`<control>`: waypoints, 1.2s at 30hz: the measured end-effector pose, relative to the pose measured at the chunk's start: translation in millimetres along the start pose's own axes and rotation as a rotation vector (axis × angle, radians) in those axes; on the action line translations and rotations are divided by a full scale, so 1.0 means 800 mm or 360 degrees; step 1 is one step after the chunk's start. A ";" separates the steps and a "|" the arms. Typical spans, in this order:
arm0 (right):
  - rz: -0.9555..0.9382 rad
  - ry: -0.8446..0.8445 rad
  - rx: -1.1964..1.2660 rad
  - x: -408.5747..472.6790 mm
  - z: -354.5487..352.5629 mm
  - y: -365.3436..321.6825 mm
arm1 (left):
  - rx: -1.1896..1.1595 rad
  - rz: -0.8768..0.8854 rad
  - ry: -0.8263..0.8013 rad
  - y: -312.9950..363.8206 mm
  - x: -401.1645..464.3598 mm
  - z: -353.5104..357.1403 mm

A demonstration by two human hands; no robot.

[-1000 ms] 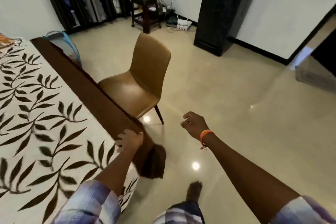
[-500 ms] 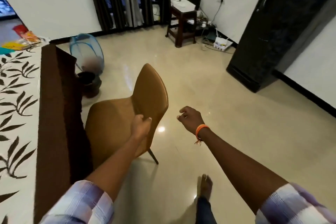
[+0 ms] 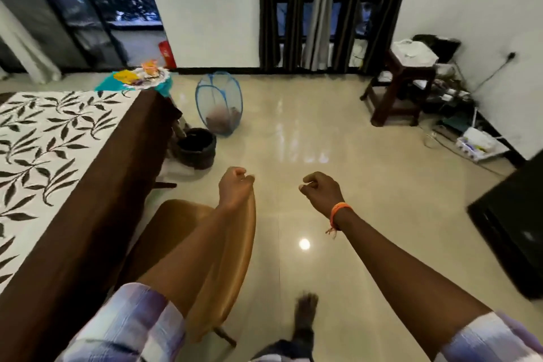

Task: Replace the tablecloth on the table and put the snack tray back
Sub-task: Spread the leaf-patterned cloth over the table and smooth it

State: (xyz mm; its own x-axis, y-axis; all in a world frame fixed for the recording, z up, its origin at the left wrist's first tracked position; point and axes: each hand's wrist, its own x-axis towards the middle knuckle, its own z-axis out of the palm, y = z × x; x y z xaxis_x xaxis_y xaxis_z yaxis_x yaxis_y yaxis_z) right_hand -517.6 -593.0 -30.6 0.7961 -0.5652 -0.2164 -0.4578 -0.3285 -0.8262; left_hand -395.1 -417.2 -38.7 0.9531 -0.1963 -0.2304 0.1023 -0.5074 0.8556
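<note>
A white tablecloth (image 3: 44,150) with dark leaf print and a brown border covers the table on the left. The snack tray (image 3: 147,77), holding colourful packets, rests on a teal cloth (image 3: 163,87) just past the table's far end. A tan chair (image 3: 235,258) stands beside the table, right below me. My left hand (image 3: 236,188) is curled over the top edge of the chair's back. My right hand (image 3: 321,189) hangs in the air over the floor, about a hand's width to the right of the chair, fingers loosely closed on nothing. An orange band circles that wrist.
A blue mesh basket (image 3: 219,103) and a dark round bin (image 3: 197,147) stand on the glossy floor by the table's far corner. A wooden stool (image 3: 402,88) with cables and a router sits at the back right. A black cabinet (image 3: 511,232) fills the right edge.
My left hand left the tablecloth's brown edge and took the chair's back. I have stepped along the table, and the snack tray has come into view ahead.
</note>
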 end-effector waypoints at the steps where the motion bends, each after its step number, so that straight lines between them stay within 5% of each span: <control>1: -0.0017 -0.0021 0.0021 0.036 -0.006 -0.003 | -0.0024 -0.0020 0.0049 0.009 0.026 0.011; 21: 0.0038 -0.0545 0.0176 0.710 -0.009 -0.127 | -0.0365 -0.0506 0.0544 0.178 0.539 0.126; 29: 0.0034 -0.0926 0.0179 0.928 0.082 -0.270 | -0.0464 -0.0679 0.0823 0.229 0.731 0.049; 36: -0.0016 -0.1243 0.0035 1.073 0.254 -0.368 | -0.0597 -0.0856 0.1079 0.188 0.893 -0.032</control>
State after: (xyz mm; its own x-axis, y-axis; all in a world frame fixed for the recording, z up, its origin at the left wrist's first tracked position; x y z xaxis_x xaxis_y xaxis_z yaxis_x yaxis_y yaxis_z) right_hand 381.1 -827.7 -78.7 0.8519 0.1369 -0.5055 -0.4476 -0.3108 -0.8385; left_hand 308.6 -612.5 -63.2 0.7017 0.5754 -0.4201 0.5493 -0.0613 0.8334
